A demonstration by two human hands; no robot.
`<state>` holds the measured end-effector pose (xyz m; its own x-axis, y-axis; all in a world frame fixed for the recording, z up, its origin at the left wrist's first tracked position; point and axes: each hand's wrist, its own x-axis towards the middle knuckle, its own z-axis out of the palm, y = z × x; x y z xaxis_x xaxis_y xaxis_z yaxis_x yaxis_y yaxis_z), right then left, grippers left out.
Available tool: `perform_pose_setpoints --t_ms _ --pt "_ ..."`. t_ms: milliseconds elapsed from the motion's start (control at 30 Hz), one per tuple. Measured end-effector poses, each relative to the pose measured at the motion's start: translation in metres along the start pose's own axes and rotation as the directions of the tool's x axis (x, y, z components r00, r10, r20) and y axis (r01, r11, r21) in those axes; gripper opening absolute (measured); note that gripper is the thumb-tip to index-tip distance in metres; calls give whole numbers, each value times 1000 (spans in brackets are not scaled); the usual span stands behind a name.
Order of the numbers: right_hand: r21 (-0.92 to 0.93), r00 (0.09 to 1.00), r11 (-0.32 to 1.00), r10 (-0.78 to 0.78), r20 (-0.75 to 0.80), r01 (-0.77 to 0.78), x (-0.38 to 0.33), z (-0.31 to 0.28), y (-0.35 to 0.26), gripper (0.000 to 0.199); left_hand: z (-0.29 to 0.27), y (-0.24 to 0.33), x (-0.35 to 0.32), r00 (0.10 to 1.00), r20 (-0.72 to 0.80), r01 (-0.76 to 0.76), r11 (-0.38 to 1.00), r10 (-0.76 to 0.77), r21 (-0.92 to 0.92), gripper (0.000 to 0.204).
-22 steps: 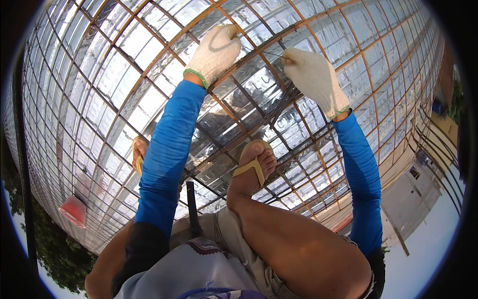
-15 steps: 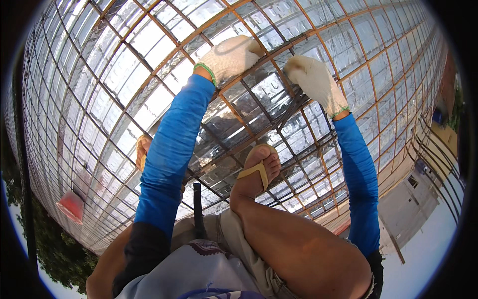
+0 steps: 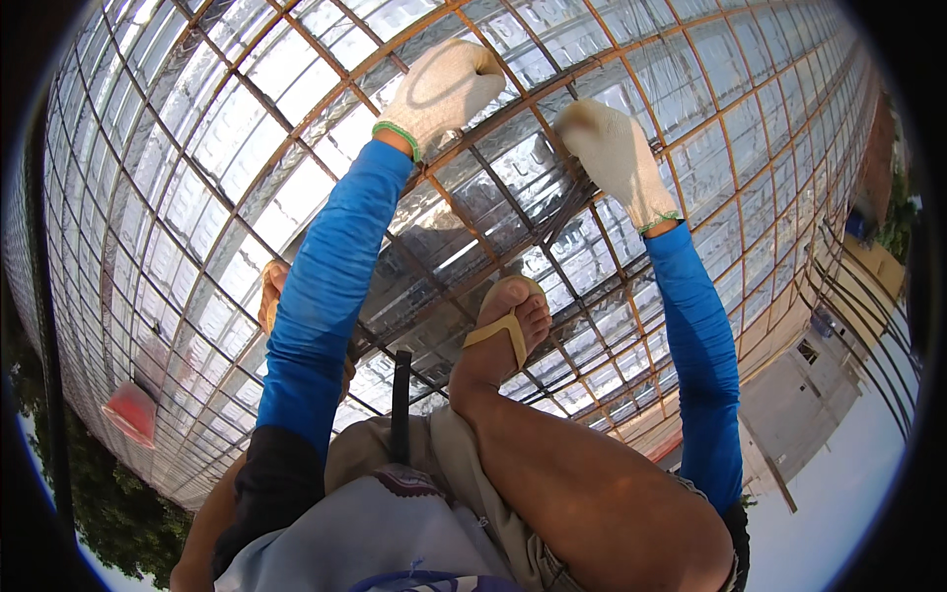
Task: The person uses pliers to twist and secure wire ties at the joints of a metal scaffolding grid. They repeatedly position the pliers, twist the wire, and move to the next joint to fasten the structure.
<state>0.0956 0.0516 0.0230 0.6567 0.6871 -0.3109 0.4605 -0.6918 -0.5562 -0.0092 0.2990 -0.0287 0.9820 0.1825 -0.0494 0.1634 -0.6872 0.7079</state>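
Observation:
My left hand [image 3: 442,91], in a cream knit glove with a green cuff, is closed just above a crossing of the rusty rebar mesh [image 3: 538,96]. Its curled fingers hide whatever they may grip. Across that crossing, my right hand [image 3: 614,158], gloved alike, is also closed, knuckles toward the left hand. Beside its lower edge a bundle of thin dark wires [image 3: 567,212] slants down over the mesh; whether the right hand grips it is unclear. Shiny silver foil sheeting [image 3: 493,192] lies beneath the bars.
My sandalled foot [image 3: 513,314] rests on the mesh between my arms. A red object [image 3: 130,414] sits at the far left. Bent rebar ends [image 3: 868,306] stick out at the right edge, near a grey building [image 3: 804,395]. Trees [image 3: 118,513] show at lower left.
My left hand has drawn back slightly up and left from the bar crossing. My right hand has shifted a little left. The whole view has tilted slightly.

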Motion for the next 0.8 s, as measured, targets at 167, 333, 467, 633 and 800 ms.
perform_pose_setpoints --t_ms 167,333,467,633,800 --pt "47 996 997 53 70 -56 3 -4 -1 30 -17 19 -11 989 82 141 923 -120 -357 33" --pt "407 954 866 233 188 -291 -14 -11 -37 34 -9 14 -31 981 77 176 663 -176 -728 40" --pt "434 954 851 244 175 -297 -17 -14 -39 34 4 10 -36 961 94 198 413 -259 -889 37" --pt "353 977 913 168 130 -204 -10 -9 -2 35 20 29 -32 928 -90 257 797 -361 -547 41" --pt "266 989 960 54 139 -90 5 -9 10 37 34 44 -39 818 -442 254 920 -368 -298 34"
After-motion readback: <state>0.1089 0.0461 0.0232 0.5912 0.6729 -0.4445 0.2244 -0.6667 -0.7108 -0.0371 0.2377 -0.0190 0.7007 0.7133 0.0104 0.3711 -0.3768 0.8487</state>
